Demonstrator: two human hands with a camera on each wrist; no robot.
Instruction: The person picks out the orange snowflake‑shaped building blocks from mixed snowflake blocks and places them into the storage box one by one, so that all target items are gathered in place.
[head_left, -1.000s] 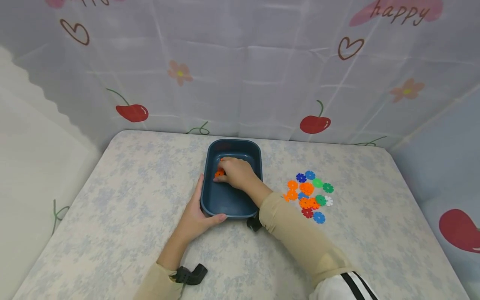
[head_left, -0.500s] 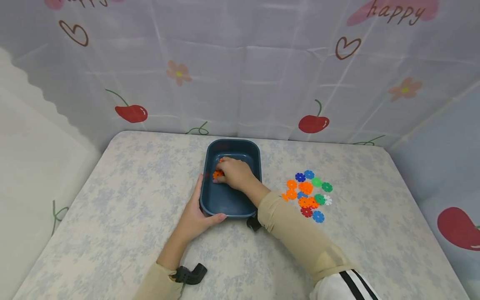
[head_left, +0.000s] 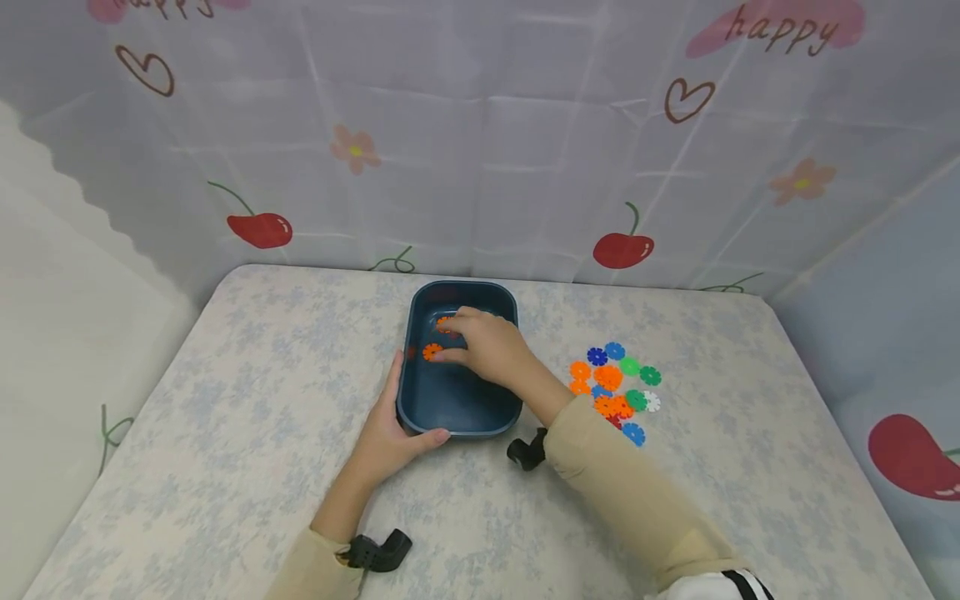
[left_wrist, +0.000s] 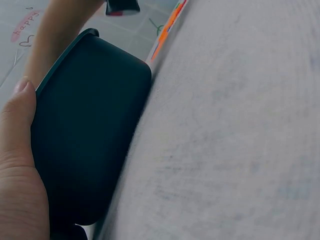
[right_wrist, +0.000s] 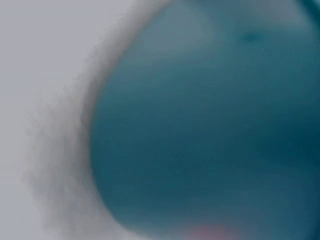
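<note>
A dark blue plastic bin point(head_left: 461, 412) stands on the table in the head view. My left hand point(head_left: 390, 437) is spread around its near left corner, fingers along the left side and thumb on the near side. In the left wrist view, that thumb point(left_wrist: 17, 130) lies against the bin's outer wall. My right hand point(head_left: 487, 346) reaches inside the bin, thumb and fingers apart. Near its thumb tip lies an orange snowflake disc point(head_left: 432, 352), and by its fingers are more orange discs point(head_left: 443, 324), partly covered. The right wrist view is blurred, showing mostly blue bin wall point(right_wrist: 190, 140).
Right of the bin lies a loose pile of snowflake discs in several colours, including an orange disc point(head_left: 608, 377), a green disc point(head_left: 650, 376) and a blue disc point(head_left: 633, 434). My right sleeve point(head_left: 615, 467) covers part of the pile. A printed curtain point(head_left: 480, 167) hangs behind the table.
My right hand has shifted slightly right and its fingers have spread, letting go of the orange discs, which now show in the bin. The left hand keeps its place.
</note>
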